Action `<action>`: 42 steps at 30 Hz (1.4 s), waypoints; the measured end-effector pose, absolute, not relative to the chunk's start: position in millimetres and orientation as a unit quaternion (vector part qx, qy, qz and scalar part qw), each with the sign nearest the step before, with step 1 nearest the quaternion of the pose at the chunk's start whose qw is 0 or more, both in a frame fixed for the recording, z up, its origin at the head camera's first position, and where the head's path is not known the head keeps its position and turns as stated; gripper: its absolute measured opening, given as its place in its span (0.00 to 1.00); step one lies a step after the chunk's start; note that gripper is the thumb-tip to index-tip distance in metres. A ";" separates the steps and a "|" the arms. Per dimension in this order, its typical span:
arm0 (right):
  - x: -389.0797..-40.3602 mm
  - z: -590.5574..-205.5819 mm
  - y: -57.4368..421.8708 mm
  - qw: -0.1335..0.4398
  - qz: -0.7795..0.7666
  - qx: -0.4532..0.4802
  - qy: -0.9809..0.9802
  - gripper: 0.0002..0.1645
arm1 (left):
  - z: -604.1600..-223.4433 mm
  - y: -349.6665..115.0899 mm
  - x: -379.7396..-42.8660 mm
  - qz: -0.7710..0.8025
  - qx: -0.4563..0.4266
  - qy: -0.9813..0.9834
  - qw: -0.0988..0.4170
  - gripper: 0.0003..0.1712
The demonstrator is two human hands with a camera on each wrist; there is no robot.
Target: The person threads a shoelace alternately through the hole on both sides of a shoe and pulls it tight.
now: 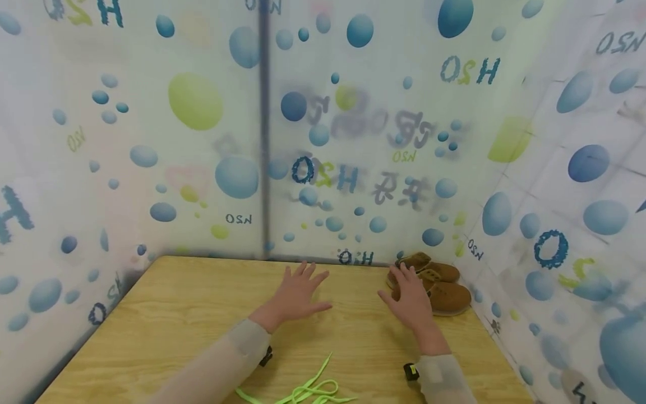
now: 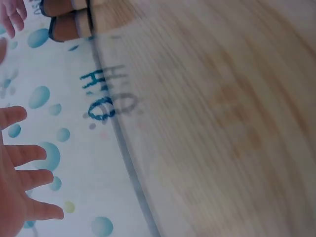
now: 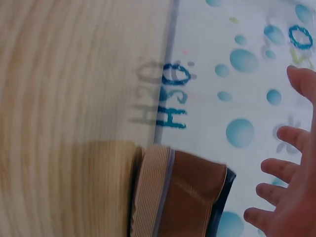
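Both hands reach forward over the wooden table with nothing in them. My left hand [image 1: 295, 297] has its fingers spread above the middle of the table. In the head view my right hand [image 1: 411, 297] overlaps a pair of brown shoes [image 1: 449, 297] at the back right corner, its fingers apart. One shoe's heel [image 3: 190, 192] shows below and beside the right hand [image 3: 291, 187] in the right wrist view. Bright green shoelaces [image 1: 308, 390] lie loosely tangled at the near edge of the head view, between the two forearms.
The wooden table [image 1: 202, 292] ends against a curtain [image 1: 202, 185] printed with blue and green bubbles at the back. Similar printed sheeting [image 1: 570, 252] hangs along the right side. A dark vertical pole [image 1: 264, 129] shows at the back curtain.
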State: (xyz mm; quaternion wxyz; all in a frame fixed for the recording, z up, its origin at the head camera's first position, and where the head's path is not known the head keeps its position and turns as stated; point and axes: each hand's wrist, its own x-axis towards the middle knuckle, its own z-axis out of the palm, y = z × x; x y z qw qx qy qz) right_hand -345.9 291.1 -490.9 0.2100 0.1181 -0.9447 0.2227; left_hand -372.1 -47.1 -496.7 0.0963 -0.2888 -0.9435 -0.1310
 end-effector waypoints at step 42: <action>-352.0 -532.1 444.0 0.211 0.465 -0.233 -0.828 0.37 | -498.5 153.0 -352.6 -0.416 -0.253 -0.873 0.033 0.32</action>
